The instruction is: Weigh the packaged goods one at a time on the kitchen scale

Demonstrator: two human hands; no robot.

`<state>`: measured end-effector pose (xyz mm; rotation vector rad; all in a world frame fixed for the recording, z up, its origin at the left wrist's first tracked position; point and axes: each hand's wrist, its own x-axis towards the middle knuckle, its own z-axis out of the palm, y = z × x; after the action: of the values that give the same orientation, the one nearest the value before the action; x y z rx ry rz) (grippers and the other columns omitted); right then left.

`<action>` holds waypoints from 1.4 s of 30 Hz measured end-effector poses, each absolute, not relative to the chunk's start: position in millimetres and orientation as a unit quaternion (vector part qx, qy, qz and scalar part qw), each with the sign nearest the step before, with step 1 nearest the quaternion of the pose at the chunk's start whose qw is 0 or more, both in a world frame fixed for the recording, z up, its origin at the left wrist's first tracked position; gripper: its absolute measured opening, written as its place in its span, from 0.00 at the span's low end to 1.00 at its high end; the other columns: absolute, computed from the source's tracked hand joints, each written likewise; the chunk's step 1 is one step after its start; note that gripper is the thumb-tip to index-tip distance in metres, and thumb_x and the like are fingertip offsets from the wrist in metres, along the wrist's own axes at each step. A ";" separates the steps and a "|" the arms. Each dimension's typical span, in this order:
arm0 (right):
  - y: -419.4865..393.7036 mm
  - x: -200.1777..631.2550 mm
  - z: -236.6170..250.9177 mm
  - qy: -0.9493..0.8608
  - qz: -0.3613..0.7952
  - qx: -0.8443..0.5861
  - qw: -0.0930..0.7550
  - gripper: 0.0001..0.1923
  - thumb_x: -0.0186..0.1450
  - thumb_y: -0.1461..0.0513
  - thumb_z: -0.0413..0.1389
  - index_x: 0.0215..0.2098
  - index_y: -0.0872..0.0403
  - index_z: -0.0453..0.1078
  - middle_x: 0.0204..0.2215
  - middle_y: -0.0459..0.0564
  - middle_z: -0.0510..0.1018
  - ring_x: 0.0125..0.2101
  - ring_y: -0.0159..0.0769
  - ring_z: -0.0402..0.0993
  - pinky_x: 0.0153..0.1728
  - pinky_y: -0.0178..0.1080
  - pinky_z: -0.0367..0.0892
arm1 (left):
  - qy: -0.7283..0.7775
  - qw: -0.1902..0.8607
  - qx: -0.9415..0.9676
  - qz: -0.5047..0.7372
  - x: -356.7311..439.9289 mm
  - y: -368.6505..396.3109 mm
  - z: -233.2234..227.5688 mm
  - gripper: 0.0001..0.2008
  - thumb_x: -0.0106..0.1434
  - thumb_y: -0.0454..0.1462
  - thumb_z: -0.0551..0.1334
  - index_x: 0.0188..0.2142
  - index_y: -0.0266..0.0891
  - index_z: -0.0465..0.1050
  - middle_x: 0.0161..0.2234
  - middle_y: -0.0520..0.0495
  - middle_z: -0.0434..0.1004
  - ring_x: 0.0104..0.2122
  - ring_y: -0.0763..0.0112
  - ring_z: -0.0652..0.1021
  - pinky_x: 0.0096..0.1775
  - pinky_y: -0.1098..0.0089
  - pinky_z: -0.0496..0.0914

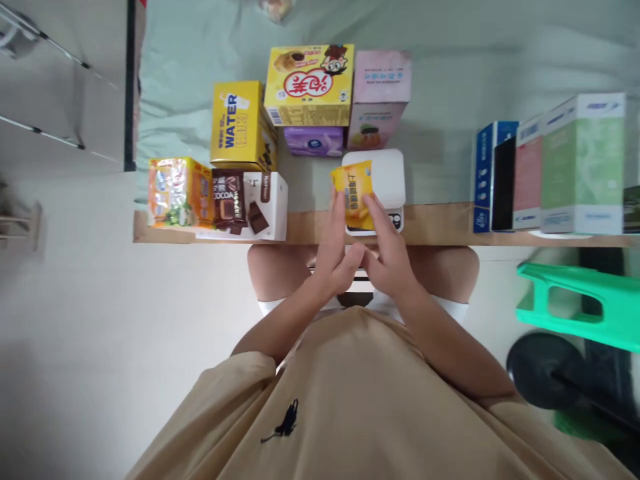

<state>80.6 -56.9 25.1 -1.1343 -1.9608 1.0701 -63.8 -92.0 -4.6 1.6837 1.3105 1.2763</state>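
Between my two hands is a small yellow snack packet with dark printing on its front. The straight fingers of my left hand press against its left edge, and those of my right hand press on its right edge. My thumbs come close together below the packet. Behind and partly under it is a white kitchen scale, its dark panel and buttons at the near side partly covered by the packet and my fingers. I cannot tell if the packet rests on the scale.
Left stand a yellow WATER box, an orange packet, a cocoa packet and a white chocolate box. Beyond are a yellow snack box, purple pack and pink box. Several boxes, one green, stand right.
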 end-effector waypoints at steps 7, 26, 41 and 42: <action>-3.3 123.8 -18.5 -0.710 0.395 -0.499 0.302 0.33 0.70 0.49 0.52 0.72 0.47 0.61 0.72 0.54 0.66 0.75 0.50 0.57 0.75 0.60 0.57 | 0.520 0.357 0.631 0.451 -28.8 -38.5 -52.9 0.38 0.75 0.58 0.47 0.78 0.50 0.41 0.80 0.43 0.38 0.79 0.53 0.48 0.77 0.50 0.51; -6.6 183.2 -59.2 -0.575 0.329 -0.613 0.430 0.18 0.68 0.49 0.49 0.25 0.49 0.64 0.23 0.47 0.71 0.27 0.38 0.69 0.33 0.44 0.68 | 0.647 0.219 0.553 0.478 -90.1 -61.7 -58.8 0.30 0.71 0.48 0.58 0.17 0.41 0.47 0.14 0.56 0.44 0.17 0.79 0.51 0.25 0.67 0.50; -9.5 177.1 -49.2 -0.538 0.360 -0.597 0.473 0.15 0.66 0.55 0.50 0.22 0.48 0.59 0.21 0.45 0.65 0.25 0.35 0.62 0.28 0.41 0.58 | 0.673 0.185 0.554 0.455 -87.3 -61.1 -77.0 0.34 0.73 0.60 0.50 0.18 0.42 0.51 0.16 0.54 0.49 0.20 0.74 0.57 0.29 0.65 0.53; -9.4 177.0 -48.7 -0.539 0.361 -0.597 0.472 0.15 0.66 0.54 0.50 0.22 0.48 0.59 0.21 0.45 0.65 0.25 0.35 0.62 0.29 0.41 0.58 | 0.679 0.179 0.550 0.452 -87.2 -61.0 -77.9 0.33 0.73 0.61 0.49 0.19 0.42 0.54 0.17 0.53 0.53 0.20 0.73 0.59 0.29 0.65 0.55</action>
<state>177.0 -9.4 -48.7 -1.4613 -1.3191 0.8841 -87.2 -61.0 -77.9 1.5551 1.9194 1.2766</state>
